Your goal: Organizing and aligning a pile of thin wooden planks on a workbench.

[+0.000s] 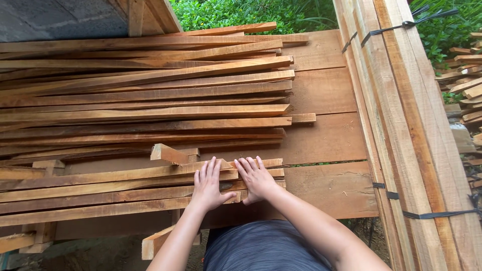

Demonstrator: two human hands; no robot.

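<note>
Left hand (208, 184) and right hand (255, 176) lie flat, fingers spread, gripping nothing, side by side on the slats (100, 188) running leftward across the bench (326, 140).

Table (326, 135): wide rough planks side by side, gaps between them, greenery visible through one gap at 5 o'clock. Thin wooden slats (145, 95) stacked loosely on it from 9 to 12 o'clock, ends ragged toward 3. Nearer bundle of slats (100, 188) at 7 o'clock sits on short wood blocks (170, 154). Bare plank surface at 3 o'clock.
</note>
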